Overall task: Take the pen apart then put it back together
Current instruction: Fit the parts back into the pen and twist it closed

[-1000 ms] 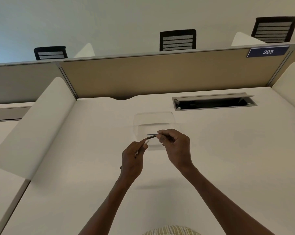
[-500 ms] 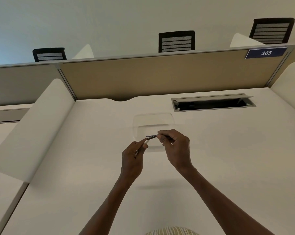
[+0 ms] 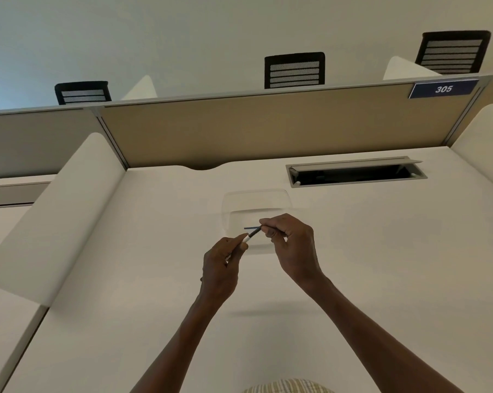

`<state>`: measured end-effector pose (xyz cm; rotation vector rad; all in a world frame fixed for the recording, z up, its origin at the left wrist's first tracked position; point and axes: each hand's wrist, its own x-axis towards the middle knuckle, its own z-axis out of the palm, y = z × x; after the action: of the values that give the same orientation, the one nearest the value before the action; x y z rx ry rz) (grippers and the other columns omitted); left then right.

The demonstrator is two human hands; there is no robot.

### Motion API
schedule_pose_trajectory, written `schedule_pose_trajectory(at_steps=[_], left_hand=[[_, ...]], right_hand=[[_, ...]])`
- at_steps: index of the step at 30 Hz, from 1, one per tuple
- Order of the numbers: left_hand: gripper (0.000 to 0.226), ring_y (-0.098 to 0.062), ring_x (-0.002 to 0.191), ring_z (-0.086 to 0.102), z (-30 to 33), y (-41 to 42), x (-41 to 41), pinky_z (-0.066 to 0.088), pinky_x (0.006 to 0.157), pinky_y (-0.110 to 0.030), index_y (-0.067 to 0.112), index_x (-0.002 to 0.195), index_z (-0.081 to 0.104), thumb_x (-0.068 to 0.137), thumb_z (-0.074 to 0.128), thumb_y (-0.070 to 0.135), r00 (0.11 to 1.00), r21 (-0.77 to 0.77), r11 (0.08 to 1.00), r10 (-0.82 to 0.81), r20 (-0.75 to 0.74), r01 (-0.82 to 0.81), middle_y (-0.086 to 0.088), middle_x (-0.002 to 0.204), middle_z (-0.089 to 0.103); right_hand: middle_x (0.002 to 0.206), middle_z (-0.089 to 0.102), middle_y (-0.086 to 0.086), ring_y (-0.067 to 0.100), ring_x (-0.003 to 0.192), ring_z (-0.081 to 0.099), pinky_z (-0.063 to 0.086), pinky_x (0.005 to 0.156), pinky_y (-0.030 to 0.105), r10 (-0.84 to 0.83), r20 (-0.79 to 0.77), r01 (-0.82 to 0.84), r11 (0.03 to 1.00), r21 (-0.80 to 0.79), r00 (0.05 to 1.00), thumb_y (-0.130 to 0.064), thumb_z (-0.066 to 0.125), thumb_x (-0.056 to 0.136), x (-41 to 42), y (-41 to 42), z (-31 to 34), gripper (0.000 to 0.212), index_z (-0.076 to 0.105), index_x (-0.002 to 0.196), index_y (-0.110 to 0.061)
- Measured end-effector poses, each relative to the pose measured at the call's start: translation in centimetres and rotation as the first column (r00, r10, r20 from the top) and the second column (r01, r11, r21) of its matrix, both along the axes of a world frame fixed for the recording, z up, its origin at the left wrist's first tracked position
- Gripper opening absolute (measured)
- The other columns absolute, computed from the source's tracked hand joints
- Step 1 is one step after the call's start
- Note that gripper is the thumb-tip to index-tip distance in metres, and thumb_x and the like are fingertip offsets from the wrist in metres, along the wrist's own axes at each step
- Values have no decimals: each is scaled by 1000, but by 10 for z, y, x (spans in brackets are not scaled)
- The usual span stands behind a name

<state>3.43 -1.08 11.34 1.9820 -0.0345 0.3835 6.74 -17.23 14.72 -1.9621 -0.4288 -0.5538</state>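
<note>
Both hands are raised above the middle of the white desk (image 3: 353,279), close together, with a pen (image 3: 252,234) bridging the small gap between them. The left hand (image 3: 221,268) has its fingers curled, pinching the pen's white-tipped lower part between thumb and forefinger; the rest of that part is hidden inside the fist. The right hand (image 3: 292,245) also has curled fingers and pinches the dark upper end of the pen at its fingertips. A thin dark strip (image 3: 251,228) pokes out leftward from the right hand's fingertips, lying nearly level and crossing just above the slanted pen; whether it is joined to the pen or separate cannot be told.

Below and behind the hands, toward the far edge of the desk, lies a clear plastic tray (image 3: 256,199), nearly invisible against the white surface. Farther back toward the far right corner an open cable slot (image 3: 355,174) with a grey frame is set into the desk. A beige partition (image 3: 268,129) runs along the far edge, carrying a blue plate marked 305 (image 3: 443,89) at its right end. White rounded dividers stand along the left (image 3: 55,214) and right edges. Three black mesh chair backs (image 3: 294,70) show above the partition
</note>
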Motion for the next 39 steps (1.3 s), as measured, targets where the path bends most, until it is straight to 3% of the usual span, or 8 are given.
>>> schedule_pose_trajectory(at_steps=[10,14,20,23,26,29,34,39], left_hand=[[21,0,82,67,14,-5,0,46,67,-10,29,104,76,89,71,16,999,-126,992,14,-45,-20,20,91,75],[16,0,68,61,19,-4,-1,41,59,-10,26,99,78,89,71,16,998,-134,991,7,-70,-17,19,84,75],[16,-3,61,53,32,5,-3,37,54,-9,26,90,77,94,63,20,992,-48,995,-88,-93,83,17,73,70],[14,-20,62,53,38,8,-2,36,53,-19,28,91,77,93,64,23,988,-2,991,-131,-83,132,19,70,69],[14,-4,53,49,42,11,-1,30,52,-10,24,90,77,93,65,18,986,29,986,-163,-46,164,23,68,67],[13,14,56,52,45,12,-1,32,52,-2,16,92,78,92,66,10,982,60,981,-187,0,186,26,70,68],[14,-8,66,63,47,15,1,42,58,-19,20,94,78,90,68,10,981,114,978,-185,63,177,11,74,74],[14,-5,72,67,53,15,5,50,64,-26,18,97,78,90,66,19,957,224,959,-217,191,173,13,79,74]], right_hand=[[83,71,6,6,71,64,48,68,13,130,-60,-130,991,-8,990,7,63,85,3,-3,5,21,74,98,-4],[82,70,2,6,72,64,50,67,15,162,-93,-162,987,6,982,3,65,87,4,-4,9,16,74,97,-5],[81,69,-6,6,72,64,53,66,22,254,-170,-260,965,-16,952,-6,70,85,6,-11,22,11,73,95,-8],[80,70,-3,5,70,62,53,65,25,291,-175,-304,952,-47,940,-8,71,85,6,-15,28,9,73,94,-7],[84,70,1,1,72,62,48,67,13,318,-117,-332,934,-132,941,-4,68,87,5,-15,34,16,73,102,-3],[77,70,8,15,68,60,50,64,27,327,29,-302,900,-314,944,-6,64,89,2,-12,36,12,73,97,-3],[65,63,9,24,56,55,48,52,39,238,113,-181,912,-368,965,-26,47,95,-5,-10,35,34,72,87,-3],[65,62,10,25,57,54,47,52,41,157,101,-105,911,-398,982,-13,55,92,-9,-4,32,21,66,79,-2]])
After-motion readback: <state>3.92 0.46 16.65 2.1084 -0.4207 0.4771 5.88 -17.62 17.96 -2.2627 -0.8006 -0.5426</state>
